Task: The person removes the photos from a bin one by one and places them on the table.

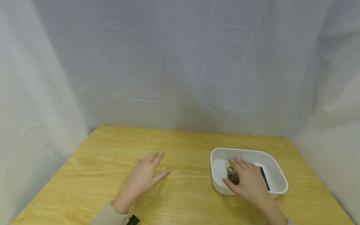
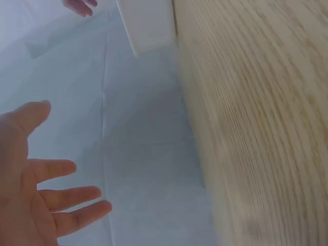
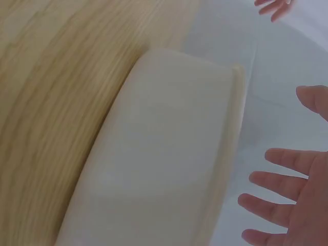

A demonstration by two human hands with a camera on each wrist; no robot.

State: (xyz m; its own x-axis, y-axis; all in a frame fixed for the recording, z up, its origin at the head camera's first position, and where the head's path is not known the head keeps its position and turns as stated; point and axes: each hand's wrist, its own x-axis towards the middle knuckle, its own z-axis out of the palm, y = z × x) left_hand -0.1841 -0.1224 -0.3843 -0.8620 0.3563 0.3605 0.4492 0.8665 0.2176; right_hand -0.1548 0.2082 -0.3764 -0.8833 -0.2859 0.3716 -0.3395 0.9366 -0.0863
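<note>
Bare tabletop (image 1: 188,175) gives passage leftward of the white tub (image 1: 244,154), whose walls (image 3: 159,154) block low entry.

Head view: high, forward-down. Wrist views: close, tilted sideways along tabletop (image 2: 266,113). All share white tub (image 1: 274,172).

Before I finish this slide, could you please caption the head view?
Left hand above a wooden table, right hand over a white tub holding a patterned item.

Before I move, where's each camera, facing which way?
Head: on the head, facing forward and down at table and white tub; left hand and right hand show.
Left wrist: on that wrist, facing across the table past its hand.
Right wrist: on that wrist, facing the tub's side, own hand visible.
Wrist views share the tub and both hands.
</note>
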